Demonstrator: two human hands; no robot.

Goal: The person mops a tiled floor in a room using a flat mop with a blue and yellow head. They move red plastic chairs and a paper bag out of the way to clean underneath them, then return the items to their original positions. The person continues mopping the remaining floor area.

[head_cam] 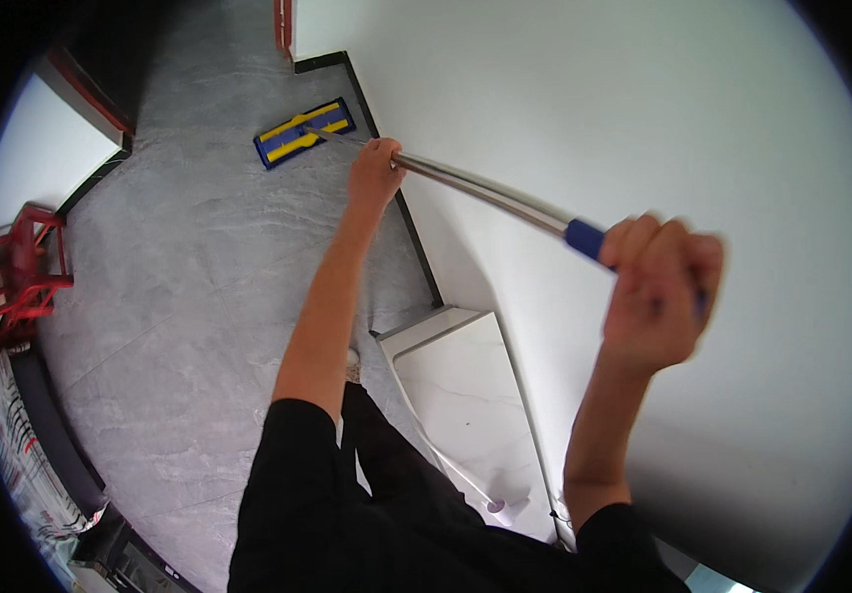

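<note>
A flat mop reaches across the view from my body toward the far floor. My right hand (659, 289) grips the blue end of its handle, in front of the white wall. Farther down, my left hand (377, 170) is wrapped around the metal mop pole (481, 191). The blue and yellow mop head (303, 133) lies flat on the grey tiled floor (174, 282), close to the black baseboard (363, 96). Part of the pole is hidden behind my left hand.
The white wall (581, 96) runs along my right. A low cabinet with a white marbled top (463, 370) stands against it, with a pale purple object (500, 508) on top. Red chairs (29, 259) and a dark piece of furniture with a patterned cover (37, 452) line the left.
</note>
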